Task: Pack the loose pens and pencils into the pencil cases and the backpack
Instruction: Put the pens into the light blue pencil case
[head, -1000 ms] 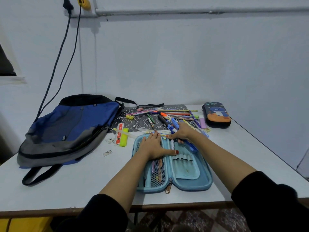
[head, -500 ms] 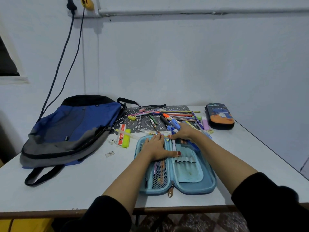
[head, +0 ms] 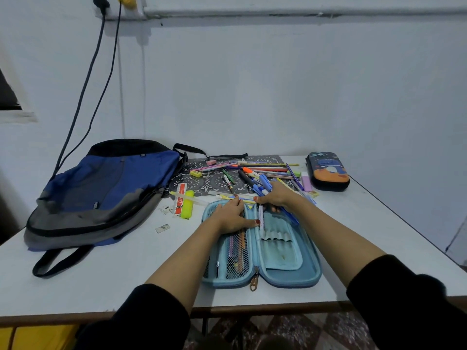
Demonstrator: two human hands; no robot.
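Both grips hardly shifted, left grip (head: pixel 232 217) flat on open pencil case (head: pixel 310 276) mesh side, right grip (head: pixel 276 197) curled round blue pens (head: pixel 290 216)

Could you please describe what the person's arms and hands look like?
Black sleeves, the left sleeve and right sleeve, end near the elbows, leaving the forearms bare. The left hand and right hand are ungloved, with red-polished thumbnails; no rings or watch show.

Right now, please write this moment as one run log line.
left hand: flat on open blue case | right hand: holds blue pens at case top | dark case: closed
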